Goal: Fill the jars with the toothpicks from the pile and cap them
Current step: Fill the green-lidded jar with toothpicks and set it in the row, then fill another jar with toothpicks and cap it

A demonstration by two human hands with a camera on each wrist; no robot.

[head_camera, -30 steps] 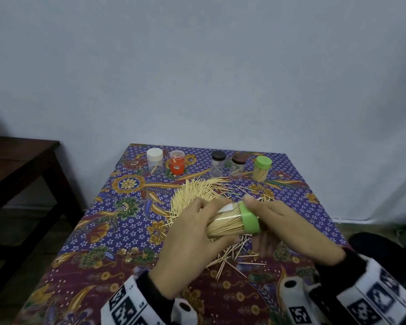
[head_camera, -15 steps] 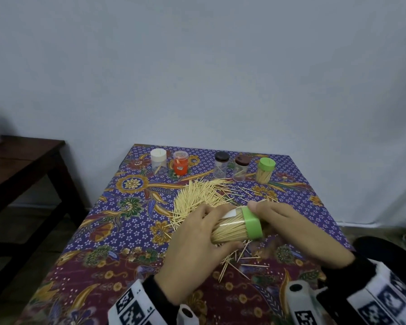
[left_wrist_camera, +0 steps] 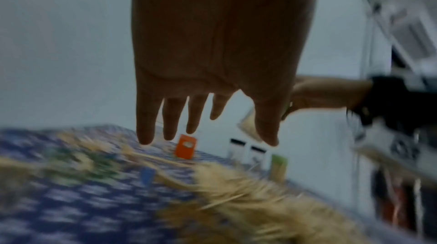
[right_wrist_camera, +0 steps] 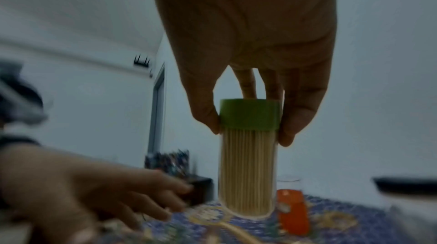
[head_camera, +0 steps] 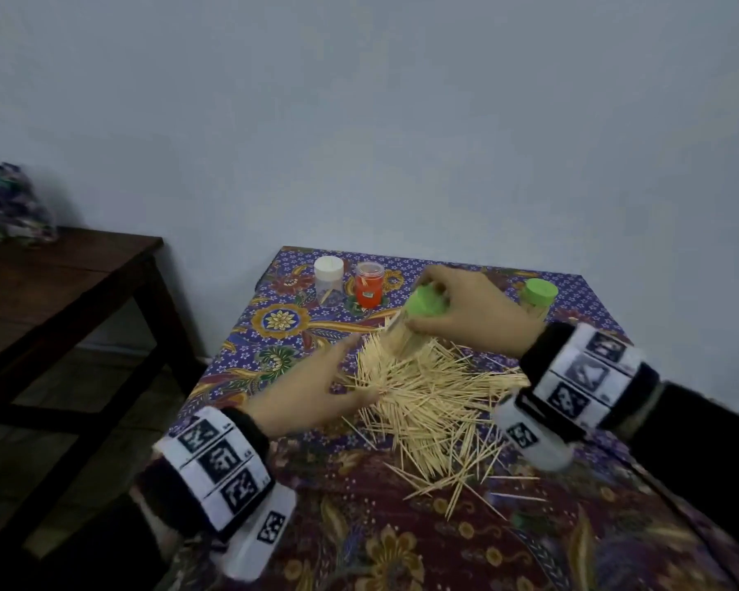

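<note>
My right hand (head_camera: 438, 298) grips a clear jar (head_camera: 404, 341) by its green cap (head_camera: 425, 307). The jar (right_wrist_camera: 248, 173) is packed with toothpicks and hangs about upright just above the cloth, thumb (right_wrist_camera: 208, 117) on one side of the cap (right_wrist_camera: 248, 113). It is over the far edge of the toothpick pile (head_camera: 436, 398). My left hand (head_camera: 342, 368) is empty, fingers spread, at the pile's left side. In the left wrist view that hand (left_wrist_camera: 208, 136) hovers over the blurred pile (left_wrist_camera: 236, 192).
At the back stand a white-capped jar (head_camera: 328, 275), an orange jar (head_camera: 368, 283) and a second green-capped jar (head_camera: 538, 298) with toothpicks. Two dark-capped jars (left_wrist_camera: 246, 150) show only in the left wrist view. A dark wooden side table (head_camera: 60, 283) stands left.
Both hands held the green-capped jar on its side near me. Now my left hand has let go, and my right hand has carried the jar upright toward the back row.
</note>
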